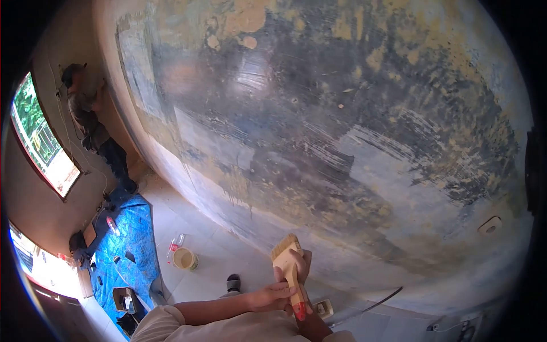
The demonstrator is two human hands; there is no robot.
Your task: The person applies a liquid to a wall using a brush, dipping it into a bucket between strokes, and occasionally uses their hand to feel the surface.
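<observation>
A wide paintbrush [284, 260] with pale bristles, a light wooden body and a red handle end is held in front of my body, bristles pointing up and away. My right hand [303, 265] wraps around the brush near its broad head. Lower down, my left hand [273, 296] grips the handle, thumb lying along it. Beyond the brush rises a large wall [307, 142] in mottled dark grey, ochre and whitish patches, with streaky brush marks across it. The bristles overlap the wall's lower part in this view.
A bucket [186, 259] and a clear plastic bottle [178, 241] stand on the tiled floor at left. Farther left, a blue tarp [134, 228] carries scattered items. Another person [91, 119] faces the adjoining wall near a window [43, 134]. A wall outlet [489, 225] sits at right.
</observation>
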